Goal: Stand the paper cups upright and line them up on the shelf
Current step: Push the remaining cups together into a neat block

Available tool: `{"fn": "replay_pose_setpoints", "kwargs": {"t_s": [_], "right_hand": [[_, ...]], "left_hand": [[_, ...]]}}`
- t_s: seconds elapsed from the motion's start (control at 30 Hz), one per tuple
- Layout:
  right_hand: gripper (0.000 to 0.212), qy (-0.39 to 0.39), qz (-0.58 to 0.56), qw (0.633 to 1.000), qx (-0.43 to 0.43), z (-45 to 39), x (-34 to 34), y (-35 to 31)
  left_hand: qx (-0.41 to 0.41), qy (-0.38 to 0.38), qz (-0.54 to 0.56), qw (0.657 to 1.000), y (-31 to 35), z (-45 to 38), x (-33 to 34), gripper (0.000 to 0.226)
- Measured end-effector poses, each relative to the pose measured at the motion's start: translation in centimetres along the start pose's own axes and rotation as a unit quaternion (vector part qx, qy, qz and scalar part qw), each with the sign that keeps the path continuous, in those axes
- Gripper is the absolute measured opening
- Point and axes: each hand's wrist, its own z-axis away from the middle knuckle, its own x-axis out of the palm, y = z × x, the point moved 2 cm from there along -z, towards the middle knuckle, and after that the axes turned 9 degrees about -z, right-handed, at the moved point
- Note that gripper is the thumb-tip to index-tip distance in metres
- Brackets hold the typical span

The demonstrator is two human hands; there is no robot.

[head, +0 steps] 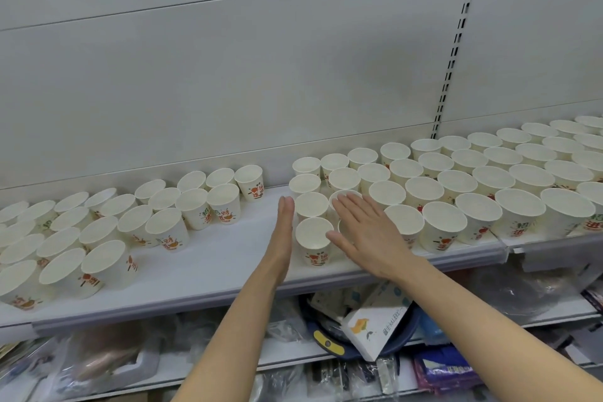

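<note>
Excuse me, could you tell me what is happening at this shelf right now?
A person is tidying white printed paper cups on a white metal shelf. All visible cups stand upright, in two groups with a bare gap between. The left hand, fingers straight, stands edge-on beside the right group's end cups; the right hand lies flat over cups in that group. Neither hand grips anything.

The paper cups (314,240) are showing cream-white walls with orange, red and green printed characters; the shelf (208,266) is looking pale grey, a box (375,326) below white with a yellow-orange motif.
</note>
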Motion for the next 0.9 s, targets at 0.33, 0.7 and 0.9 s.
{"fn": "replay_pose_setpoints", "kwargs": {"t_s": [0.33,0.7,0.9], "right_hand": [[0.08,-0.039,-0.01,0.999,-0.004,-0.1,0.8,-0.7],[0.033,0.129,-0.101,0.985,-0.052,-6.7,-0.1,-3.5],[0.023,0.041,-0.105,0.993,-0.037,-14.9,3.8,-6.5]], "left_hand": [[-0.007,-0.03,0.02,0.999,2.4,-3.7,-0.1,0.079],[0.147,0.328,-0.367,0.858,2.4,-1.2,-12.9,0.03],[0.141,0.209,-0.579,0.775,1.6,-3.6,-17.3,0.019]]}}
